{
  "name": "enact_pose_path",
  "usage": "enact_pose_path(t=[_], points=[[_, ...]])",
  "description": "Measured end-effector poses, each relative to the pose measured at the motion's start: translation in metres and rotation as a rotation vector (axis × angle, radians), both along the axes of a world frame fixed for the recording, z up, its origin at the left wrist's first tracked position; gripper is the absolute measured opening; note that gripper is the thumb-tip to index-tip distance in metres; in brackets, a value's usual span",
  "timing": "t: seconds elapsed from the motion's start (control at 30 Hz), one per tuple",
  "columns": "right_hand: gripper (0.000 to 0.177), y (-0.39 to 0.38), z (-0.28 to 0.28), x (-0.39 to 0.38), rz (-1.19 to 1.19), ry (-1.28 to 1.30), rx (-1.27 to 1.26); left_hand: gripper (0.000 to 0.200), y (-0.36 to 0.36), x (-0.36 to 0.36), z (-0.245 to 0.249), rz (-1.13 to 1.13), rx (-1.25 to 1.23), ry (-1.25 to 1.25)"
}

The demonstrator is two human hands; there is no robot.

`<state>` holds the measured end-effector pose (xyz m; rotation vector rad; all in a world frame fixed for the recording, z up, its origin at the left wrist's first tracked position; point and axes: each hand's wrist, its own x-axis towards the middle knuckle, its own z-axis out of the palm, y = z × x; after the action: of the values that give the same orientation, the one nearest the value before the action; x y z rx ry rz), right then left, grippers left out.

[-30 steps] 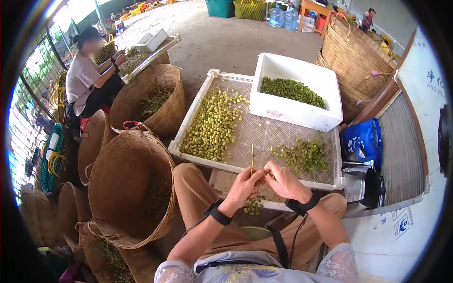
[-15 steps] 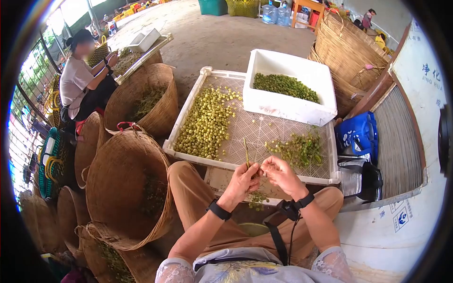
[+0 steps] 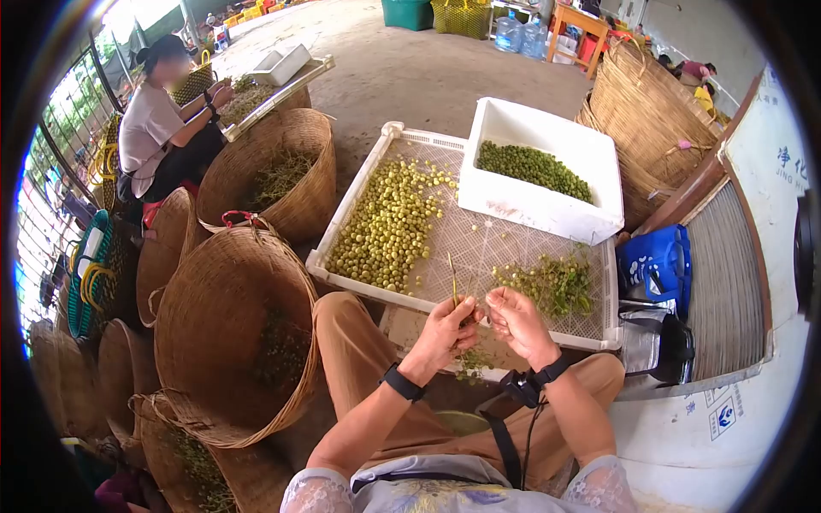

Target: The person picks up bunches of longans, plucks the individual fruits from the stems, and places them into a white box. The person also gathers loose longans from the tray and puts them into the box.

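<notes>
My left hand [image 3: 445, 332] is closed around a thin green stem [image 3: 453, 278] that sticks up from it, with leafy bits hanging below. Close on its right, my right hand [image 3: 518, 322] has its thumb and fingers pinched together; whatever lies between them is too small to name. Both hands are above my lap, at the near edge of a white mesh tray [image 3: 466, 306]. On the tray's left lies a heap of yellow-green round fruits [image 3: 385, 231]. Leafy sprigs with fruits [image 3: 556, 285] lie at its right. A white foam box [image 3: 530, 208] with smaller dark green fruits [image 3: 534, 169] rests at the back right.
Large woven baskets [image 3: 218, 342] stand at the left, some holding stems. Another person [image 3: 154, 128] sits at the upper left beside a second tray [image 3: 282, 92]. A tall basket [image 3: 646, 124] and a blue bag [image 3: 654, 265] are on the right.
The view has shifted a little, so the tray and baskets appear slightly further right. My hands have moved slightly apart, and the stem still stands in my left hand.
</notes>
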<state>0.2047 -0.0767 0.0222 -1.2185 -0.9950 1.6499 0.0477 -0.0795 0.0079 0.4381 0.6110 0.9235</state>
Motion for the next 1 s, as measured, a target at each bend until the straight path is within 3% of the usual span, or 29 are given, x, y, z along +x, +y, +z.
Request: enact_pose_path(t=[0.07,0.17,0.43,0.53,0.6,0.77,0.87,0.97,1.0], points=[[0.020,0.005,-0.006,0.004,0.062,0.416,-0.217,0.014,0.001,-0.004,0.003,0.020,-0.035,-0.018],[0.023,0.015,-0.007,0.002,0.072,0.546,-0.307,0.013,0.001,-0.013,0.001,0.048,-0.070,-0.035],[0.023,0.088,-0.021,-0.042,0.208,0.566,-0.349,0.013,-0.008,-0.034,-0.022,0.128,-0.160,-0.081],[0.024,0.122,-0.025,-0.079,0.189,0.355,-0.329,0.013,-0.007,-0.039,-0.027,0.175,-0.172,-0.126],[0.024,0.130,-0.036,-0.080,0.195,0.360,-0.357,0.013,-0.005,-0.048,-0.028,0.196,-0.180,-0.134],[0.024,0.122,-0.037,-0.042,0.209,0.474,-0.423,0.015,0.001,-0.053,-0.033,0.214,-0.208,-0.191],[0.018,0.129,-0.023,-0.007,0.032,0.541,-0.470,0.014,0.002,-0.049,-0.035,0.215,-0.220,-0.202],[0.021,0.178,0.006,0.040,-0.178,0.780,-0.527,0.014,0.000,-0.043,-0.037,0.185,-0.225,-0.230],[0.024,0.206,0.013,0.069,-0.131,0.855,-0.389,0.014,-0.002,-0.040,-0.037,0.172,-0.241,-0.223]])
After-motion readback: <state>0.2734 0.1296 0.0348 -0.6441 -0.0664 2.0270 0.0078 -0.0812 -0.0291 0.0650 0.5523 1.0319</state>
